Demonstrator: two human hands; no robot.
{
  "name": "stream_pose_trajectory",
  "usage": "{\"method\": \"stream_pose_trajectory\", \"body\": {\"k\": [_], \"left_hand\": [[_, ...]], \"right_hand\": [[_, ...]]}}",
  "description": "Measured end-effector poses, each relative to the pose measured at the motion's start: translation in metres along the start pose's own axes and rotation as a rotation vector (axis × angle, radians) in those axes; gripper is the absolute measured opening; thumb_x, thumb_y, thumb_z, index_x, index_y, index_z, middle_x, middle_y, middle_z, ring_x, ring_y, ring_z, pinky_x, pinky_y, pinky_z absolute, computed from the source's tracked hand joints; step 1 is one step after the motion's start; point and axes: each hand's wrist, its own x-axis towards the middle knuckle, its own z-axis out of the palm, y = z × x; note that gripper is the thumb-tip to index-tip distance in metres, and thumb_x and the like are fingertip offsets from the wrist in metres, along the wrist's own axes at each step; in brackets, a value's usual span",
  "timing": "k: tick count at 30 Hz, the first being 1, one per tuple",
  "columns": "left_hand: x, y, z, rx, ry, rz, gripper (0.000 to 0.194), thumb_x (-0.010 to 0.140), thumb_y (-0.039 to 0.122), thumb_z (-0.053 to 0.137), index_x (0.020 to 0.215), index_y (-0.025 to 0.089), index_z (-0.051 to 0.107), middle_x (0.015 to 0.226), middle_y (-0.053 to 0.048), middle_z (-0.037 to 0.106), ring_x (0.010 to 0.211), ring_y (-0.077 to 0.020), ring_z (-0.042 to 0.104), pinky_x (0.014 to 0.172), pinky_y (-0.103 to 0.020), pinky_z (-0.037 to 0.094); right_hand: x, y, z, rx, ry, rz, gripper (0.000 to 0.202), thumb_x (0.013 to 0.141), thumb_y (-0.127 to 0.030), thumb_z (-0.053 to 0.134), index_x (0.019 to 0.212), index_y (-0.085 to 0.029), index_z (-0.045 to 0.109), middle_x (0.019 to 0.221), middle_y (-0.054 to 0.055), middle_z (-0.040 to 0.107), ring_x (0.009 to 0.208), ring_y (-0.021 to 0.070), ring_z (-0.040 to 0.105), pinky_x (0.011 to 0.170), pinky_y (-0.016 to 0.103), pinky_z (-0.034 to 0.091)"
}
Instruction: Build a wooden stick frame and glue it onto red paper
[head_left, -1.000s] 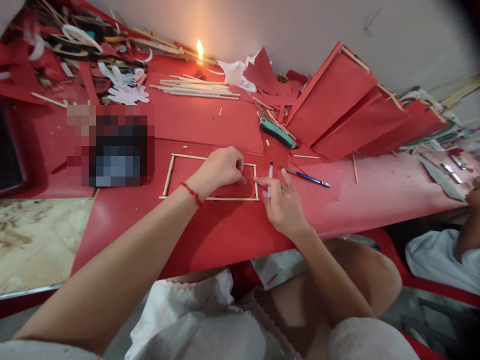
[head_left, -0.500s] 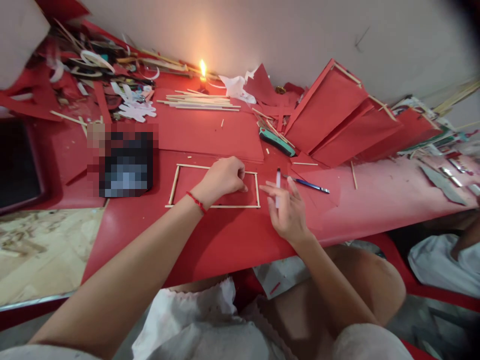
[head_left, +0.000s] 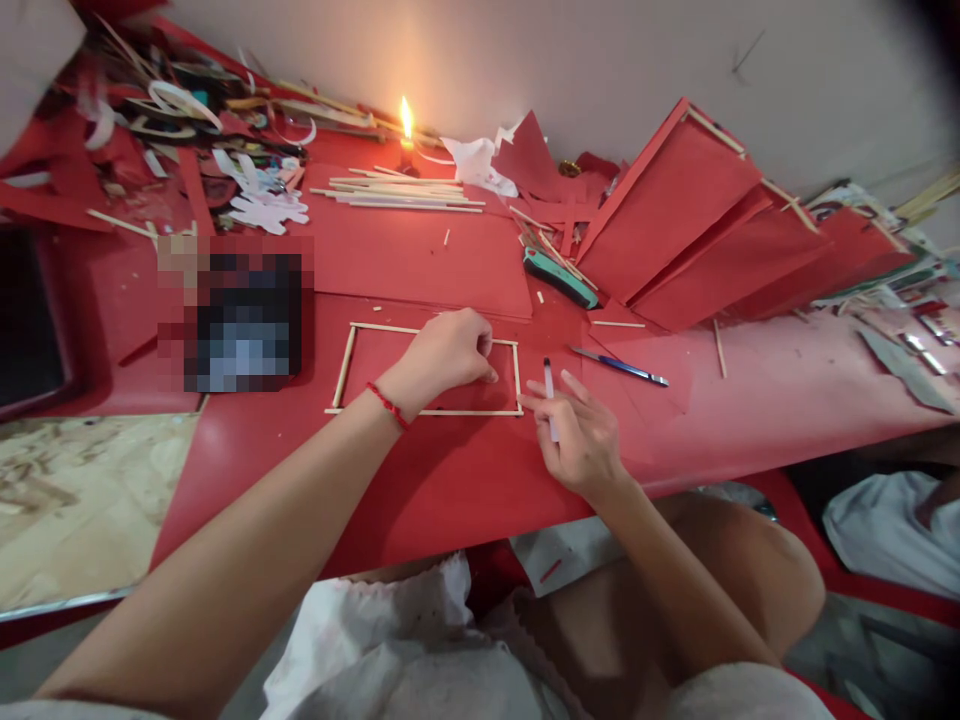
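A thin rectangular frame of wooden sticks (head_left: 341,368) lies on the red tabletop in front of me. My left hand (head_left: 454,345) is over its inside, near the right end. The fingers are curled in, and whatever they may pinch is hidden. Just outside the frame's right stick is my right hand (head_left: 577,430). It holds a translucent white glue stick (head_left: 553,428) between its fingers, the black tip pointing away from me. The other fingers are loosely spread, with a fingertip close to the frame's lower right corner.
A lit candle (head_left: 406,145) burns at the back, behind a pile of sticks (head_left: 397,190) on red card (head_left: 420,265). A green cutter knife (head_left: 560,277) and blue tweezers (head_left: 621,367) lie to the right. Red panels (head_left: 679,190) lean there. Scraps (head_left: 195,130) crowd the back left.
My right hand has drawn slightly toward me, and the glue stick's tip has come down and left with it. The left hand stays over the frame. The view has shifted a little.
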Motion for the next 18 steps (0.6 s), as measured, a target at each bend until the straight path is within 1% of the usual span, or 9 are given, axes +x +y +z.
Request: {"method": "stream_pose_trajectory", "body": {"k": [4, 7, 9, 11, 14, 15, 16, 18], "left_hand": [[0.000, 0.000, 0.001, 0.004, -0.001, -0.001, 0.027, 0.063, 0.026, 0.085, 0.060, 0.019, 0.059, 0.055, 0.003, 0.056, 0.056, -0.0130, 0.050, 0.056, -0.028, 0.033], [0.000, 0.001, 0.002, 0.013, -0.006, -0.010, 0.028, 0.062, 0.024, 0.086, 0.060, 0.019, 0.059, 0.055, 0.003, 0.055, 0.056, -0.0135, 0.049, 0.056, -0.029, 0.034], [-0.002, 0.003, -0.001, -0.002, 0.002, 0.006, 0.028, 0.064, 0.025, 0.086, 0.062, 0.018, 0.059, 0.059, 0.002, 0.058, 0.059, -0.0142, 0.052, 0.058, -0.028, 0.036], [-0.004, 0.005, -0.006, -0.010, 0.057, 0.025, 0.025, 0.068, 0.028, 0.084, 0.068, 0.018, 0.062, 0.068, 0.000, 0.065, 0.065, -0.0153, 0.057, 0.061, -0.028, 0.039], [-0.006, 0.001, -0.016, 0.078, 0.192, 0.001, 0.020, 0.074, 0.031, 0.079, 0.085, 0.019, 0.069, 0.088, -0.005, 0.073, 0.081, -0.0209, 0.064, 0.069, -0.029, 0.043], [-0.006, -0.002, -0.019, 0.118, 0.213, -0.009, 0.020, 0.075, 0.031, 0.078, 0.089, 0.020, 0.070, 0.092, -0.007, 0.074, 0.087, -0.0234, 0.065, 0.072, -0.030, 0.044], [-0.004, -0.007, -0.021, 0.148, 0.214, -0.009, 0.021, 0.074, 0.031, 0.078, 0.090, 0.020, 0.071, 0.094, -0.008, 0.075, 0.092, -0.0257, 0.066, 0.074, -0.031, 0.045], [0.000, -0.018, -0.023, 0.180, 0.160, 0.012, 0.016, 0.074, 0.031, 0.076, 0.083, 0.020, 0.071, 0.088, -0.008, 0.074, 0.093, -0.0271, 0.066, 0.077, -0.031, 0.045]], "right_hand": [[-0.002, -0.002, 0.001, 0.027, -0.024, 0.059, 0.025, 0.095, -0.005, 0.045, 0.104, -0.023, 0.059, 0.104, 0.006, 0.082, 0.103, 0.0206, 0.079, 0.110, 0.041, 0.056], [-0.003, -0.004, 0.001, 0.010, -0.040, 0.079, 0.025, 0.095, -0.005, 0.044, 0.105, -0.023, 0.059, 0.105, 0.007, 0.082, 0.098, 0.0198, 0.080, 0.107, 0.040, 0.059], [-0.003, -0.005, 0.001, 0.009, -0.039, 0.072, 0.028, 0.095, -0.004, 0.043, 0.108, -0.022, 0.059, 0.104, 0.007, 0.082, 0.097, 0.0196, 0.080, 0.106, 0.040, 0.059], [-0.003, -0.006, 0.000, 0.015, -0.025, 0.075, 0.029, 0.095, -0.004, 0.043, 0.111, -0.021, 0.060, 0.103, 0.007, 0.082, 0.099, 0.0200, 0.079, 0.107, 0.041, 0.058], [-0.008, -0.009, 0.002, 0.047, 0.019, 0.126, 0.026, 0.097, -0.007, 0.046, 0.115, -0.021, 0.058, 0.105, 0.006, 0.082, 0.109, 0.0214, 0.077, 0.111, 0.045, 0.055], [-0.011, -0.009, 0.004, 0.063, 0.044, 0.146, 0.026, 0.097, -0.008, 0.048, 0.116, -0.022, 0.057, 0.107, 0.006, 0.081, 0.112, 0.0215, 0.076, 0.112, 0.046, 0.054], [-0.014, -0.009, 0.005, 0.080, 0.073, 0.162, 0.026, 0.097, -0.008, 0.049, 0.117, -0.023, 0.056, 0.110, 0.006, 0.081, 0.114, 0.0214, 0.075, 0.112, 0.047, 0.053], [-0.021, -0.004, 0.006, 0.114, 0.144, 0.196, 0.027, 0.097, -0.010, 0.050, 0.119, -0.024, 0.052, 0.114, 0.007, 0.080, 0.116, 0.0217, 0.074, 0.111, 0.049, 0.053]]}}
